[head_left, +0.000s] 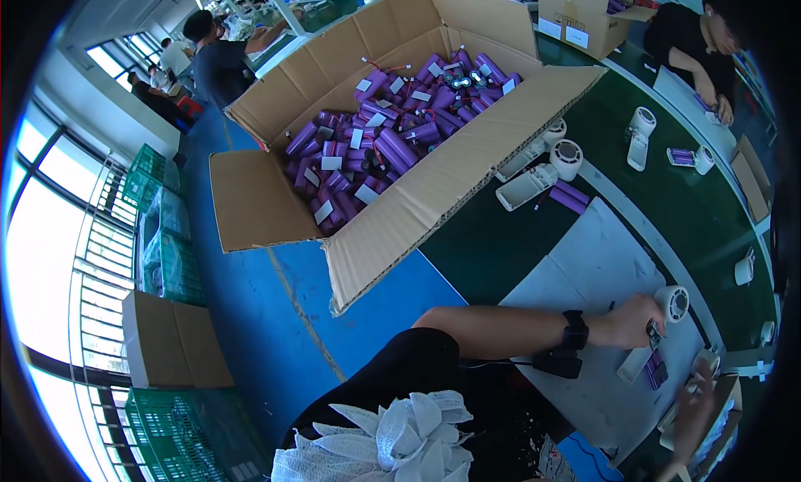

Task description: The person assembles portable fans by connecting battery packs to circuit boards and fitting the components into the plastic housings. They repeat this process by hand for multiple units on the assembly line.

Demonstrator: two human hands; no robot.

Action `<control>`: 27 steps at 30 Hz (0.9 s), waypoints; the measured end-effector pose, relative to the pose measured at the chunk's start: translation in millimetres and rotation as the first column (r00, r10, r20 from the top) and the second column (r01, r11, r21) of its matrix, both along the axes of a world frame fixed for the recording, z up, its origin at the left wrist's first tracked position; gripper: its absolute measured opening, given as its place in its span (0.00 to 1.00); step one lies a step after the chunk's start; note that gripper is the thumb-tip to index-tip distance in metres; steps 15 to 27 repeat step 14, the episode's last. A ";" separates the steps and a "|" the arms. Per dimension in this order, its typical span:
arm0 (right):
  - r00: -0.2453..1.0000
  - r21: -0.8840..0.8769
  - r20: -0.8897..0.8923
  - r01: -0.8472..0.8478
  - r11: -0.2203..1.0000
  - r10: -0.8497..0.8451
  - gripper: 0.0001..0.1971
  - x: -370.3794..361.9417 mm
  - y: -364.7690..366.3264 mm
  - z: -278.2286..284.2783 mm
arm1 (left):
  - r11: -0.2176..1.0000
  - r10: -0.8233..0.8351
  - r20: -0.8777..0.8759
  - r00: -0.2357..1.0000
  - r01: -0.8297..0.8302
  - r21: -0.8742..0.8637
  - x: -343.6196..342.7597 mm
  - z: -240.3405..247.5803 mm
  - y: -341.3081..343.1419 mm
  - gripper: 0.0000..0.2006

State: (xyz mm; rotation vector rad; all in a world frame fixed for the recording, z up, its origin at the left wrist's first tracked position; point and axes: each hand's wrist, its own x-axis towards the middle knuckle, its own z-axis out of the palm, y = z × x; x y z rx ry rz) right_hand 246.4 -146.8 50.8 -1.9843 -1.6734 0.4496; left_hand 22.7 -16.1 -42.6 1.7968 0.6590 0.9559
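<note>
My left hand (627, 323) is closed around a white handheld fan housing (672, 303), whose round grilled head shows past my fingers. Below the fingers, a small circuit board (653, 333) and a purple battery pack (657, 371) lie at the open handle. A dark strap with a black box circles my left wrist. My right hand (694, 403) is at the lower right, smeared by motion, near a carton of white parts (722, 424); its grip is not readable. A pale sheet (576, 265) covers the bench under the work.
A large open carton (400, 223) full of purple battery packs (396, 148) stands at the bench's left. More white fan housings (527, 188) sit on the green bench (613, 182). Across it a co-worker (697, 48) handles parts. Green crates (171, 265) line the window side.
</note>
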 end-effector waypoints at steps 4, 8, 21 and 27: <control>0.876 -0.071 0.310 -0.366 0.928 0.369 0.32 -54.9 29.9 -17.3 | 0.997 0.019 0.010 1.000 -0.019 0.079 -4.1 0.3 7.1 0.11; 0.918 -0.235 -0.026 -0.390 0.890 0.396 0.36 -40.5 42.2 -27.7 | 0.999 -0.028 0.028 0.999 0.027 0.030 -13.2 8.3 17.3 0.12; 0.747 -0.359 -0.661 -0.394 0.846 0.068 0.37 -31.7 38.0 -23.7 | 0.984 -0.172 -0.169 0.971 0.163 -0.068 -24.2 22.7 22.9 0.15; 0.747 -0.359 -0.661 -0.394 0.846 0.068 0.37 -31.7 38.0 -23.7 | 0.984 -0.172 -0.169 0.971 0.163 -0.068 -24.2 22.7 22.9 0.15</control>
